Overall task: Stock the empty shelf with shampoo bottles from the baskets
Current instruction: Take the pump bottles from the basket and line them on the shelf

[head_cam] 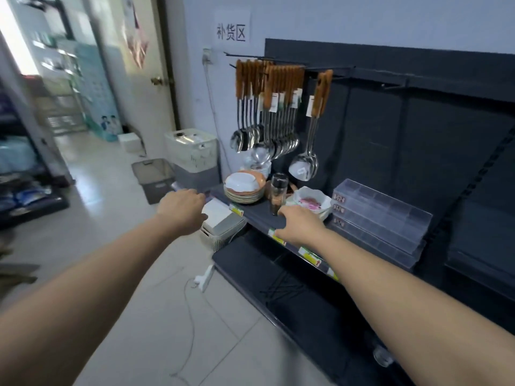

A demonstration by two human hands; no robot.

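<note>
Status: stocking has not begun, judging from this view. The lower shelf, a dark bare board just above the floor, carries no stock. No shampoo bottles can be made out anywhere in view, on the shelves or in either hand. All placement work remains.

Supply: three baskets stand on the floor past the shelf's far end: a low white basket touching the shelf corner, a grey basket beyond it, and a tall white basket against the wall. Their contents cannot be identified, so the bottles' position, heading and long axis cannot be told. If present, they are inside these baskets.

Hands: both arms reach forward.
- The left hand hangs over the low white basket. Its fingers turn down behind the knuckles, so their state cannot be told.
- The right hand lies over the front edge of the upper shelf, just beside a glass jar. Its fingers are stretched forward and released, grasping nothing.

Orientation: the lower shelf's long axis runs along the wall, from near right to far left, with the open front facing the floor aisle.

Occupied space: the upper shelf holds stacked plates, the jar and clear plastic boxes.
</note>
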